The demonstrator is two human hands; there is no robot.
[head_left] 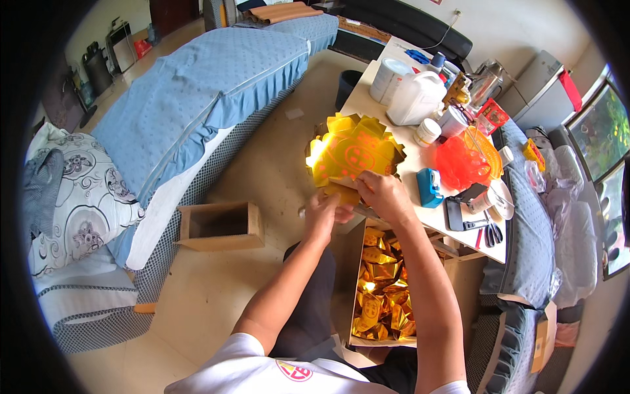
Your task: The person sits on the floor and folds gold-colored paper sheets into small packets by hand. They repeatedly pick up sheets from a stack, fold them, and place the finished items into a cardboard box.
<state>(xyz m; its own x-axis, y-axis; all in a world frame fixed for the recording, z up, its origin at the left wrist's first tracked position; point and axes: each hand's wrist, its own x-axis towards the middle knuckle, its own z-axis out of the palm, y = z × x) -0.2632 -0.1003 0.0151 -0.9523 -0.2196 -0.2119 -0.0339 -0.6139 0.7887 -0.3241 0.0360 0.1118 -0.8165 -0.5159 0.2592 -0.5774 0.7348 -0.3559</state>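
Observation:
A rounded gold foil paper piece (352, 150) with a jagged, folded rim and red print is in front of me, beside the table's left edge. At its near edge my right hand (386, 194) pinches a folded flap (343, 192) between thumb and fingers. My left hand (324, 212) grips the same flap from the left; its fingers are slightly blurred. Whether the flap is joined to the large piece cannot be told. Below my right forearm stands an open cardboard box (358, 280) holding several folded gold foil paper ingots (384, 280).
The table (413, 167) on the right carries a white jug (417, 98), a red mesh bag (460, 162), a blue dispenser (429, 188) and black-handled scissors (492, 234). An open cardboard box (221, 226) lies on the floor left, near a blue-covered sofa (211, 83).

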